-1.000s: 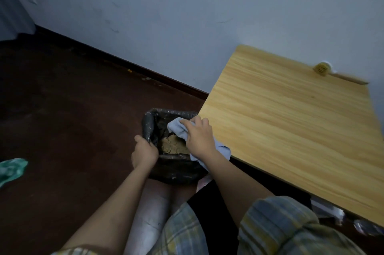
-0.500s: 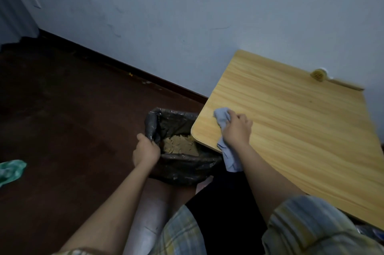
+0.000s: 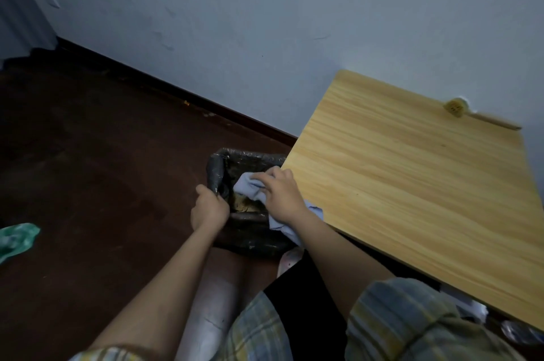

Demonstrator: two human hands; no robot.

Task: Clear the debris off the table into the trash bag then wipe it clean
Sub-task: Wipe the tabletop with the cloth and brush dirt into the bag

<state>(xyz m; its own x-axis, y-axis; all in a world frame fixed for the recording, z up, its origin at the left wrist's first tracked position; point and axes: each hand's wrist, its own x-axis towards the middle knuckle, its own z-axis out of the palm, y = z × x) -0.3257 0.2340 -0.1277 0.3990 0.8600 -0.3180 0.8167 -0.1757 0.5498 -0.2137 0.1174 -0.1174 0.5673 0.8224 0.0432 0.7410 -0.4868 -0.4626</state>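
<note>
A black trash bag [image 3: 250,240] lines a small bin on the floor, just off the near-left corner of the wooden table [image 3: 412,184]. Tan crumbly debris [image 3: 243,205] lies inside it. My left hand [image 3: 208,209] grips the bag's near-left rim. My right hand [image 3: 281,194] holds a light blue cloth [image 3: 245,185] bunched over the bag's opening, past the table's edge; the cloth's tail hangs down by my wrist.
A small yellowish object [image 3: 455,107] sits at the table's far edge against the wall [image 3: 265,22]. A green rag [image 3: 16,238] lies on the dark floor at the left. My knees are under the arms. Clutter shows under the table's near-right edge.
Half a second ago my right hand had the cloth on the table's corner; it has swept left off the edge and now holds the cloth over the bag. My left hand stays on the rim.
</note>
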